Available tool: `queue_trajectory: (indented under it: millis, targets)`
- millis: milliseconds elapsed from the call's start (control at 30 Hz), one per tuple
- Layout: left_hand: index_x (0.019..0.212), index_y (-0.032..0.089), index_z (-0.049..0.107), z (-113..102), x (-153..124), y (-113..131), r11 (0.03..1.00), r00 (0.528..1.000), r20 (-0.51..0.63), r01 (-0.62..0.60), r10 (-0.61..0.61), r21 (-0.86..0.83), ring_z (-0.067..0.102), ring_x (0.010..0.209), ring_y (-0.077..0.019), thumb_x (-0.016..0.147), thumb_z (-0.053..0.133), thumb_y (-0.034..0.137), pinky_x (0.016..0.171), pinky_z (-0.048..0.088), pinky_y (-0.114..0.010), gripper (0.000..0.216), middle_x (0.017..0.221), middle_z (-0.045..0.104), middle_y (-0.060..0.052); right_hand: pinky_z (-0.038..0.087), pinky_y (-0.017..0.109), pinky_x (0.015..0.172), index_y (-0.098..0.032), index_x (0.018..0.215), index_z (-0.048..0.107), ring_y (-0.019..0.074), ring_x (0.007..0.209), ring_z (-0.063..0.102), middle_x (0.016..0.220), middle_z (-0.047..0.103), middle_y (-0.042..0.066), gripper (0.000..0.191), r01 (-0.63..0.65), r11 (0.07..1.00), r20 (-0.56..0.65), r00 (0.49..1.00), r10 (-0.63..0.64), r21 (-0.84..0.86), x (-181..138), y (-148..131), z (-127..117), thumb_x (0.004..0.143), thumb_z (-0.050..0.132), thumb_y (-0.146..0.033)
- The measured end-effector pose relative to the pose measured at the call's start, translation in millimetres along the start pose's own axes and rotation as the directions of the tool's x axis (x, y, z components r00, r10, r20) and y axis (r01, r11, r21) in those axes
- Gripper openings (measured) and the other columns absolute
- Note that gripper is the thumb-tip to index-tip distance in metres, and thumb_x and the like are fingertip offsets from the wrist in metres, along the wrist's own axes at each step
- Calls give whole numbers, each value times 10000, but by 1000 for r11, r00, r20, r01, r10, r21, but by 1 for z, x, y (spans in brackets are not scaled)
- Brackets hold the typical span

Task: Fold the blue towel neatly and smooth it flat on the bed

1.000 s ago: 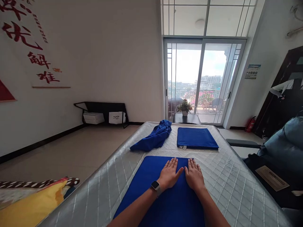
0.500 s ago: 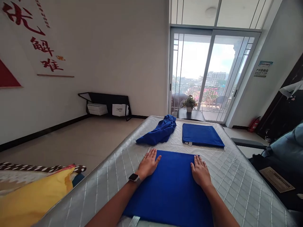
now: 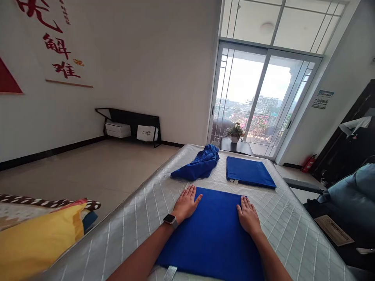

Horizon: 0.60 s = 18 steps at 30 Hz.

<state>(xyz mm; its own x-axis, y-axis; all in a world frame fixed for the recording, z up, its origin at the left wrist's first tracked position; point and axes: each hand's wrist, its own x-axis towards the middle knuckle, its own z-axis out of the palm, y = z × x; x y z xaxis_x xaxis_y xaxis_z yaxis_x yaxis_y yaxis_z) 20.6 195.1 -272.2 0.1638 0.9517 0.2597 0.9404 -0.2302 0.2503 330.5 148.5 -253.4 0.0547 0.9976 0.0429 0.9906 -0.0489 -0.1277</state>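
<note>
A flat blue cloth piece (image 3: pixel 215 234), squarish like a cushion cover, lies before me with a white tag at its near left corner. My left hand (image 3: pixel 186 203), with a watch (image 3: pixel 170 220) on the wrist, rests flat along its far left edge, thumb spread from the fingers. On the far right edge my right hand (image 3: pixel 249 214) lies flat, fingers stretched forward. Beyond them sit a crumpled blue cloth (image 3: pixel 197 164) on the left and a neat flat stack of blue covers (image 3: pixel 250 171) on the right.
The silvery quilted surface (image 3: pixel 129 222) carries all the cloth. A yellow pillow (image 3: pixel 43 242) lies at the lower left. Past the far end, a potted plant (image 3: pixel 235 132) stands on a dark table (image 3: pixel 238 147) before sliding glass doors. Dark bags and a blue-grey bundle (image 3: pixel 354 185) are at the right.
The camera view has tilted and shifted slightly. Both hands stay flat on the blue cloth piece in nearly the same place; the other cloths have not moved.
</note>
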Motion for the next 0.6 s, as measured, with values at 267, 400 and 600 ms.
queue_trajectory:
  millis: [267, 400, 600]
  targets:
    - [1476, -20, 331, -13, 0, 8, 997, 1000, 3, 0, 0, 75, 261, 1466, -320, 982, 123, 605, 1193, 234, -506, 824, 1546, 313, -250, 50, 356, 1203, -116, 1559, 182, 166, 1496, 93, 1622, 158, 38, 643, 14, 998, -7, 1000, -14, 67, -3, 0, -3, 998, 171, -430]
    - [1509, 90, 317, -8, -11, 53, 981, 981, 52, -188, 186, 41, 232, 1483, -242, 995, 131, 588, 1209, 231, -443, 739, 1584, 289, -161, 41, 364, 1201, -110, 1558, 184, 171, 1497, 85, 1622, 158, 45, 650, 15, 996, -11, 1000, -14, 92, -1, 1, 0, 994, 177, -433]
    - [1528, 139, 281, 12, -36, 135, 896, 885, 138, -434, 444, -96, 188, 1495, -219, 995, 160, 594, 1224, 206, -425, 711, 1593, 283, -122, 47, 369, 1199, -86, 1552, 200, 181, 1497, 93, 1619, 166, 67, 651, 37, 996, -35, 999, -35, 75, -1, 2, 2, 989, 198, -414]
